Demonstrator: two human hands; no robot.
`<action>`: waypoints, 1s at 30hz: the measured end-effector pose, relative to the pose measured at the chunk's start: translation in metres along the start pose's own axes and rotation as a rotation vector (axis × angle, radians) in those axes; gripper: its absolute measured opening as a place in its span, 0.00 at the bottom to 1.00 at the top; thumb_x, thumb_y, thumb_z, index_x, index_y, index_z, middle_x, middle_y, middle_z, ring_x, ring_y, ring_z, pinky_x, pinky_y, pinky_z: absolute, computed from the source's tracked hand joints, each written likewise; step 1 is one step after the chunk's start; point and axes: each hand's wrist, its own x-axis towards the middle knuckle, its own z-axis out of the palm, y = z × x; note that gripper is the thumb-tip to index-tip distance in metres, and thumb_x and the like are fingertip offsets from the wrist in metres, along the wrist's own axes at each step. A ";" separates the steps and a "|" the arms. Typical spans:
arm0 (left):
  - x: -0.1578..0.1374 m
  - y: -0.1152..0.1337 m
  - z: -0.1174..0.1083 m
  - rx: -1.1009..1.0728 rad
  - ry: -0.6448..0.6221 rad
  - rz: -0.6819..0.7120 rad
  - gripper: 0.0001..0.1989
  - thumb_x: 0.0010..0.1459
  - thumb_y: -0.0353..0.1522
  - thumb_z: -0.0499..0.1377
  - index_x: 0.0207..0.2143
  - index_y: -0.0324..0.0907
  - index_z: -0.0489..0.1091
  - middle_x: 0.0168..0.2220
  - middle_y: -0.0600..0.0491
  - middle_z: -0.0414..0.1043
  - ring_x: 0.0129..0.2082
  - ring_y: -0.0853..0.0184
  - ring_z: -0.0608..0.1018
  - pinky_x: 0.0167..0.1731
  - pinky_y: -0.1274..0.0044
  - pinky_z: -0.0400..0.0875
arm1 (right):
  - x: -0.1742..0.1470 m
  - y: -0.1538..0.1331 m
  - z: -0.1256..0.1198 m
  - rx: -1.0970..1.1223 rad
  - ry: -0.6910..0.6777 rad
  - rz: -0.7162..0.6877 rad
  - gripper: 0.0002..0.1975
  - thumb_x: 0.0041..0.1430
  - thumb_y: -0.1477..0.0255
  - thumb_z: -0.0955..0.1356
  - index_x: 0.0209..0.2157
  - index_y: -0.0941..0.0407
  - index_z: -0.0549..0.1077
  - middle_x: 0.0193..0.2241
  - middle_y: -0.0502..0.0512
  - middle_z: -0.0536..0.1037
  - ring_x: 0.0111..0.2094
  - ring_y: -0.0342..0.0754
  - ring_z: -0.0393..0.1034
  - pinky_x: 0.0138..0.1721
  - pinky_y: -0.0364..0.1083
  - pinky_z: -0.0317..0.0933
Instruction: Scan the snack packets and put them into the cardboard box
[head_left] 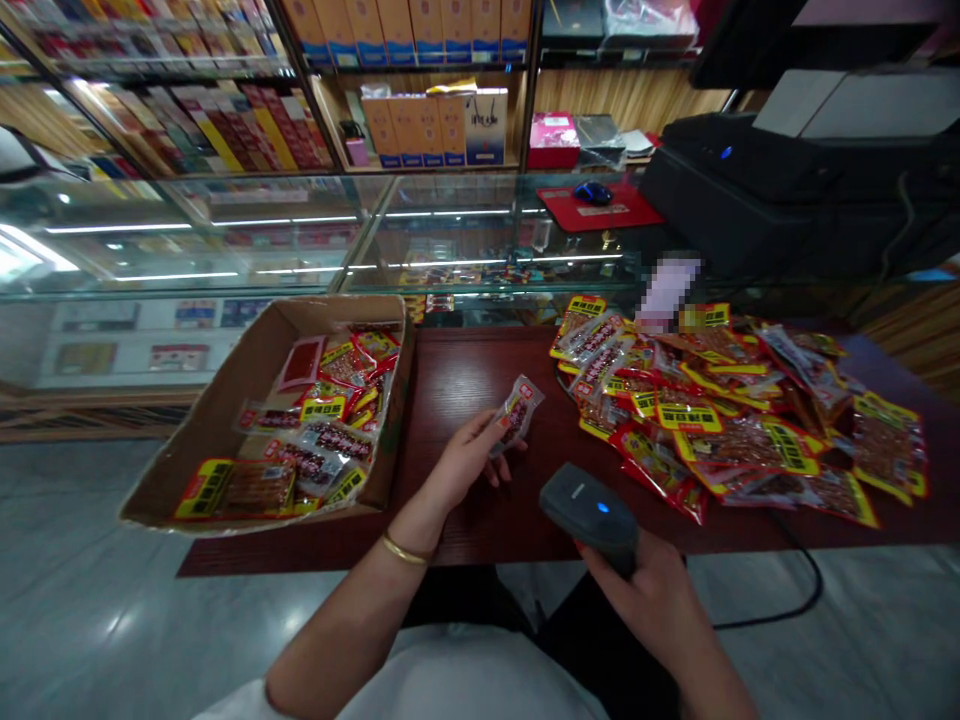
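Observation:
Between the thumb and fingers of my left hand is a small clear snack packet with a dark and red label, held just above the table. My right hand grips a dark barcode scanner with a blue light on top, its head angled toward the packet. To the left stands an open cardboard box containing several snack packets, some red and yellow, some clear. On the right lies a heaped pile of similar snack packets.
The dark red wooden table meets a glass display counter behind. A red mouse pad with a computer mouse lies on the glass, beside a black machine. A black cable hangs at the table's front right.

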 end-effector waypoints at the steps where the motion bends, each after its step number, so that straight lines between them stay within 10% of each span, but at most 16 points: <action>1: -0.001 0.000 -0.001 -0.024 -0.006 -0.018 0.24 0.58 0.47 0.57 0.48 0.38 0.70 0.36 0.45 0.83 0.15 0.72 0.76 0.12 0.83 0.65 | -0.002 -0.005 -0.001 -0.015 -0.001 -0.011 0.15 0.60 0.61 0.67 0.42 0.55 0.80 0.41 0.59 0.84 0.43 0.57 0.79 0.47 0.51 0.71; 21: 0.004 -0.002 0.000 -0.071 0.015 -0.071 0.25 0.60 0.47 0.56 0.43 0.33 0.77 0.42 0.37 0.83 0.15 0.70 0.77 0.12 0.81 0.69 | -0.042 -0.018 -0.037 -0.103 0.007 0.011 0.15 0.59 0.56 0.68 0.37 0.50 0.82 0.33 0.58 0.85 0.35 0.58 0.81 0.38 0.48 0.74; 30: 0.001 -0.001 -0.001 -0.038 0.027 0.011 0.22 0.56 0.42 0.59 0.47 0.35 0.74 0.45 0.40 0.80 0.23 0.68 0.79 0.19 0.79 0.73 | -0.010 -0.014 -0.017 0.266 0.019 0.180 0.19 0.58 0.54 0.69 0.30 0.56 0.77 0.23 0.56 0.80 0.25 0.51 0.75 0.30 0.46 0.69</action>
